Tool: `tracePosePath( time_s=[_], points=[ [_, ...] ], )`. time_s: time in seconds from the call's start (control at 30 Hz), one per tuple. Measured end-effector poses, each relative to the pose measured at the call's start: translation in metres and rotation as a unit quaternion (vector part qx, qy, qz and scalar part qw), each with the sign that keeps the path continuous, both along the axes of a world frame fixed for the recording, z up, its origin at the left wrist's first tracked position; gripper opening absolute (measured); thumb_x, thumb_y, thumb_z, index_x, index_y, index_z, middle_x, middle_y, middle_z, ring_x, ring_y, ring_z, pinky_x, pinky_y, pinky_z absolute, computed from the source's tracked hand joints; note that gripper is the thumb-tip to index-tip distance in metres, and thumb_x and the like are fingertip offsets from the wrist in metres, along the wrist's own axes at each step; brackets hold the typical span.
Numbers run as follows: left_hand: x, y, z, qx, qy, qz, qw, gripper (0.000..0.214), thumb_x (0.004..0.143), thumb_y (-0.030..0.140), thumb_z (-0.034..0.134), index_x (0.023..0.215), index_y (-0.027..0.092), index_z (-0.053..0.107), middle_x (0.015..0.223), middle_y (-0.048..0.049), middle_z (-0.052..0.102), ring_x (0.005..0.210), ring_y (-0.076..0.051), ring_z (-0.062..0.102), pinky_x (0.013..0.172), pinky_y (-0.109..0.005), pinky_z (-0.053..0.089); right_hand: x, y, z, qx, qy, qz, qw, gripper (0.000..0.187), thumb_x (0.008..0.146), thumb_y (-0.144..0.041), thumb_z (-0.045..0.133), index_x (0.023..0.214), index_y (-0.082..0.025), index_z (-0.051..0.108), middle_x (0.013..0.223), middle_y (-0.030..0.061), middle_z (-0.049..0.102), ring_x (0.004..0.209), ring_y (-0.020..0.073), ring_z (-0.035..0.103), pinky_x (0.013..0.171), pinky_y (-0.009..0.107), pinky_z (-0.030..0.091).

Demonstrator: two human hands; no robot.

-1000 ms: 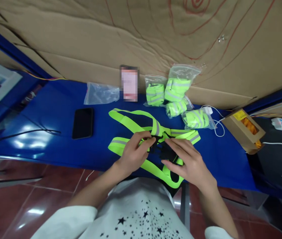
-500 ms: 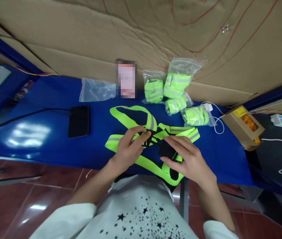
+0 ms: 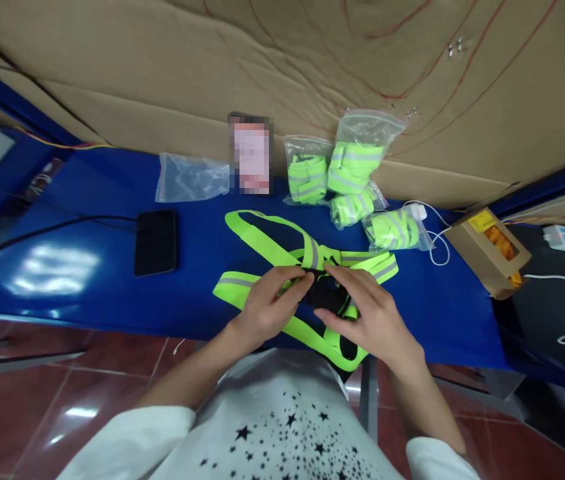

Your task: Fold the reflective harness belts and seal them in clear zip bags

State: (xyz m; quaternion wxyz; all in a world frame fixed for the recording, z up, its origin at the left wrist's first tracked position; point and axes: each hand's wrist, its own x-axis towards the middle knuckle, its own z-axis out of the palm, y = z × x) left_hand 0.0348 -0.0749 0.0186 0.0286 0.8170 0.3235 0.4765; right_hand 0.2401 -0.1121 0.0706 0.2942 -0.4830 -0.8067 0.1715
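Note:
A neon yellow-green reflective strap vest with grey stripes lies in loops on the blue table, close to my body. At its middle is a black piece, partly covered by my fingers. My left hand pinches the left edge of this black piece between thumb and forefinger, where the straps meet. From the other side, my right hand grips it with the thumb below and the fingers above. The exact join between my fingertips is hidden.
Several bagged reflective straps lie at the back. A clear empty bag and a blurred-out phone are left of them. A black phone on a cable lies left. A cardboard box stands right, near a white cable.
My two hands have come closer together, the left moving right with the strap's black part. The upper left strap loop has shifted right along with it.

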Motion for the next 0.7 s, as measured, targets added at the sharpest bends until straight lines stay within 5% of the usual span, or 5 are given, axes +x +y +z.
tracePosePath(
  time_s=[0.2,0.33,0.43,0.53,0.7],
  points=[
    [-0.013,0.004,0.025,-0.03,0.056,-0.05,0.997,0.035,0.088,0.021,0.066,0.122,0.023,0.061,0.106,-0.0101,0.064,0.1,-0.024,0.062,0.09,-0.042,0.051,0.009,0.002,0.005,-0.051,0.024,0.005,0.998,0.077,0.088,-0.042,0.07,0.153,-0.028,0.032,0.14,0.0106,0.058,0.125,0.0285,0.06,0.102,0.048,0.054],
    [-0.03,0.022,0.074,-0.099,0.166,-0.135,0.972,0.087,0.071,0.057,0.081,0.145,0.028,0.045,0.147,-0.0157,0.048,0.139,-0.038,0.041,0.119,-0.062,0.018,0.016,0.005,0.021,-0.032,0.034,0.053,0.998,0.075,0.085,-0.042,0.074,0.15,-0.028,0.038,0.132,0.0099,0.063,0.12,0.0286,0.063,0.101,0.049,0.054],
    [-0.03,0.045,0.097,-0.169,0.214,-0.214,0.938,0.106,0.067,0.061,0.082,0.153,0.027,0.031,0.151,-0.0139,0.046,0.141,-0.036,0.041,0.121,-0.058,0.017,0.016,0.01,0.034,-0.007,0.07,0.075,0.995,0.075,0.08,-0.04,0.079,0.145,-0.03,0.044,0.127,0.007,0.066,0.116,0.0267,0.064,0.101,0.045,0.053],
    [-0.023,0.062,0.1,-0.232,0.206,-0.23,0.922,0.086,0.069,0.05,0.083,0.143,0.026,0.046,0.138,-0.0098,0.06,0.13,-0.032,0.054,0.114,-0.047,0.036,0.02,0.022,0.04,-0.003,0.147,0.071,0.987,0.078,0.074,-0.042,0.084,0.142,-0.031,0.048,0.126,0.0063,0.065,0.117,0.0266,0.062,0.104,0.043,0.051],
    [-0.013,0.064,0.085,-0.31,-0.017,-0.199,0.929,0.056,0.067,0.03,0.084,0.116,0.019,0.06,0.11,-0.0063,0.069,0.097,-0.022,0.067,0.084,-0.028,0.051,0.038,0.052,0.021,-0.131,0.331,0.148,0.923,0.098,0.066,-0.069,0.078,0.149,-0.03,0.041,0.145,0.0099,0.052,0.131,0.0314,0.052,0.107,0.048,0.047]
  ],
)
